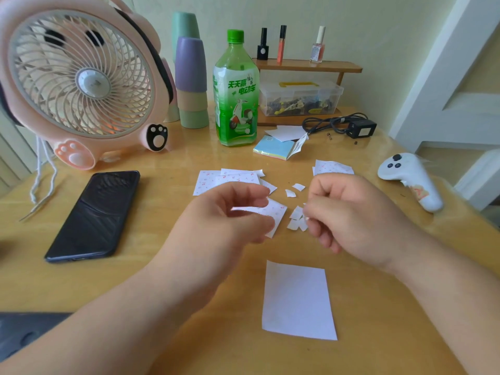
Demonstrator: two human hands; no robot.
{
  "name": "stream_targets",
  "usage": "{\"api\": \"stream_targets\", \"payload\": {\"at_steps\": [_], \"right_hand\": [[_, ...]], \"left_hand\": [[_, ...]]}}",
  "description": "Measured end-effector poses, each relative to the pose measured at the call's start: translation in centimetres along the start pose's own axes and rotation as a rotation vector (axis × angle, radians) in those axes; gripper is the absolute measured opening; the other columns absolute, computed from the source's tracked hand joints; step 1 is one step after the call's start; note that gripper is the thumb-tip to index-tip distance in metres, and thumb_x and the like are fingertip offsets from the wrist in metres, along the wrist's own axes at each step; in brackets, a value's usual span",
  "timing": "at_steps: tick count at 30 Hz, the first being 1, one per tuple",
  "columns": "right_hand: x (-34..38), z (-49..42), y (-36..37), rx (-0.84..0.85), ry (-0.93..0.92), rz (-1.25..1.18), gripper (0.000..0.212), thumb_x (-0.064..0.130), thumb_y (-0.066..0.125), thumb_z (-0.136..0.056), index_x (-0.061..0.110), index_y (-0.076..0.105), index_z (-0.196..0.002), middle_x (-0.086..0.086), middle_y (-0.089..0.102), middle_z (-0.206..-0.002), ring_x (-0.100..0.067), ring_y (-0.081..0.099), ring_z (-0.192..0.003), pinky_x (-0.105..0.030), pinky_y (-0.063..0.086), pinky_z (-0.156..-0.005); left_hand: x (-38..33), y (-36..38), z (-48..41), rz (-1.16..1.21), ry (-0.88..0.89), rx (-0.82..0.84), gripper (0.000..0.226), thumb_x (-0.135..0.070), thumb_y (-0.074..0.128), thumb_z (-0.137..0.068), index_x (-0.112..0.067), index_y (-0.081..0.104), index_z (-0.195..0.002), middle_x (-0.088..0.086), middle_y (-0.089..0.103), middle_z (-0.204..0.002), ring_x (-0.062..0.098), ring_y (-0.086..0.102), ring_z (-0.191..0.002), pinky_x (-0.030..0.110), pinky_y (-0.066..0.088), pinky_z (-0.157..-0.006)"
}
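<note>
A pale yellow wall stands behind a light wooden bench (162,266), with white door framing at the right edge of the frame. In the upper left sits a pink desk fan (81,79) with paw-shaped feet. Below it a dark phone (94,215) lies flat, screen up. Right of the fan is a stack of pastel cups (190,82), then a green tea bottle (235,98). In the upper centre a small wooden shelf (308,66) carries three nail polish bottles, with a clear plastic box (300,97) beneath it. Just below the box lie a pad of coloured notes (274,148) and a black power adapter (361,128) with its cable. A white controller (411,180) rests at the right of the frame.

In the middle of the frame, the left hand (224,212) has its fingers curled, thumb and forefinger pinching a patterned paper piece (278,212) held just above the bench. The right hand (349,217) is just beside it, fingers clenched inward with the tips against a cluster of torn scraps (297,220). Motion blur hides whether a scrap is actually gripped. Two more small scraps (290,192) lie just above the hands. Patterned sheets (216,180) overlap on the bench behind the left hand, and another such sheet (334,167) shows behind the right. A blank white sheet (297,301) lies flat in the lower centre, between the forearms.
</note>
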State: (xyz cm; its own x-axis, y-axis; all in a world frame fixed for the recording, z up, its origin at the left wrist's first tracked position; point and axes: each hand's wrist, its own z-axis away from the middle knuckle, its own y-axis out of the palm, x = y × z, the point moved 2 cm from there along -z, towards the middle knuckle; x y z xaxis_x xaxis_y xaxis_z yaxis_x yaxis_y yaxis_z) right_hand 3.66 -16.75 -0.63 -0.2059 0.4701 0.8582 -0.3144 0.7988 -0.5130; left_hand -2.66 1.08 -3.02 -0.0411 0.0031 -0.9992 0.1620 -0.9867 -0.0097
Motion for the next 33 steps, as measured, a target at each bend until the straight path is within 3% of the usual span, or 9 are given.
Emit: {"api": "stream_targets", "payload": {"at_steps": [4,8,11,15,19,24,28,30,33], "right_hand": [[-1.5,-1.3,-1.4,-0.048,-0.038,0.369,0.023,0.01,0.064,-0.078,0.015,0.046,-0.065,0.011,0.04,-0.048,-0.01,0.032,-0.045,-0.024,0.03,-0.044],[-2.5,-1.9,-1.6,-0.124,-0.007,0.451,0.016,0.013,0.066,-0.082,0.02,0.055,-0.073,0.014,0.055,-0.057,-0.008,0.044,-0.048,-0.024,0.036,-0.046],[-2.3,-2.0,-1.4,-0.136,0.025,0.474,0.018,0.019,0.066,-0.089,0.03,0.053,-0.096,0.011,0.065,-0.08,-0.01,0.06,-0.07,-0.029,0.044,-0.057],[-2.1,-1.5,-1.0,-0.056,0.042,0.578,0.035,0.022,0.063,-0.092,0.042,0.041,-0.111,0.016,0.066,-0.087,-0.006,0.062,-0.079,-0.035,0.053,-0.066],[-1.1,-0.8,-0.6,-0.031,-0.079,0.596,0.033,0.033,0.067,-0.087,0.05,0.043,-0.101,0.022,0.065,-0.087,0.001,0.059,-0.074,-0.038,0.056,-0.068],[-0.4,0.8,0.6,0.304,-0.078,0.637,0.046,0.056,0.077,-0.073,0.049,0.05,-0.109,0.026,0.056,-0.097,0.0,0.058,-0.085,-0.031,0.055,-0.077],[-0.2,1.3,0.9,0.347,-0.057,0.709,0.052,0.062,0.078,-0.07,0.052,0.046,-0.11,0.025,0.051,-0.098,0.003,0.055,-0.089,-0.025,0.052,-0.078],[-0.3,1.3,0.9,0.339,-0.043,0.658,0.052,0.06,0.079,-0.07,0.051,0.048,-0.111,0.024,0.054,-0.096,0.003,0.056,-0.085,-0.025,0.053,-0.075],[-0.6,0.8,0.6,0.311,-0.014,0.456,0.044,0.041,0.083,-0.075,0.045,0.055,-0.109,0.017,0.063,-0.092,-0.001,0.059,-0.069,-0.027,0.054,-0.067]], "left_hand": [[-0.6,0.6,1.1,-0.62,0.201,0.057,0.046,-0.034,0.082,-0.08,-0.051,0.054,-0.112,-0.027,0.058,-0.11,-0.009,0.061,-0.086,0.006,0.045,-0.065],[-0.1,1.2,1.3,-0.821,0.218,0.188,0.07,-0.04,0.081,-0.08,-0.052,0.037,-0.133,-0.036,0.036,-0.121,-0.017,0.05,-0.101,0.007,0.047,-0.075],[-0.1,1.2,1.2,-0.87,0.219,0.208,0.076,-0.034,0.079,-0.081,-0.052,0.032,-0.137,-0.037,0.03,-0.119,-0.017,0.05,-0.097,0.01,0.048,-0.074],[0.1,1.4,1.2,-0.861,0.208,0.221,0.073,-0.025,0.076,-0.083,-0.052,0.033,-0.135,-0.031,0.036,-0.117,-0.015,0.055,-0.085,0.008,0.047,-0.066],[0.5,1.4,1.1,-0.833,0.209,0.198,0.074,-0.025,0.076,-0.081,-0.05,0.034,-0.137,-0.034,0.032,-0.12,-0.013,0.056,-0.084,0.009,0.048,-0.066],[0.6,0.9,0.6,-0.855,0.227,0.127,0.064,-0.019,0.067,-0.087,-0.048,0.037,-0.135,-0.031,0.04,-0.125,-0.014,0.056,-0.087,0.003,0.042,-0.064],[0.9,0.9,0.4,-0.753,0.183,0.099,0.058,-0.015,0.066,-0.089,-0.046,0.043,-0.131,-0.025,0.053,-0.113,-0.013,0.059,-0.077,0.004,0.042,-0.061],[0.9,0.8,0.3,-0.565,0.104,0.103,0.055,-0.014,0.073,-0.085,-0.044,0.051,-0.125,-0.024,0.061,-0.106,-0.008,0.064,-0.07,0.009,0.046,-0.057],[0.9,0.5,0.1,-0.202,0.005,0.08,0.06,-0.019,0.087,-0.065,-0.039,0.064,-0.117,-0.021,0.067,-0.113,0.011,0.074,-0.079,0.036,0.062,-0.077]]}}
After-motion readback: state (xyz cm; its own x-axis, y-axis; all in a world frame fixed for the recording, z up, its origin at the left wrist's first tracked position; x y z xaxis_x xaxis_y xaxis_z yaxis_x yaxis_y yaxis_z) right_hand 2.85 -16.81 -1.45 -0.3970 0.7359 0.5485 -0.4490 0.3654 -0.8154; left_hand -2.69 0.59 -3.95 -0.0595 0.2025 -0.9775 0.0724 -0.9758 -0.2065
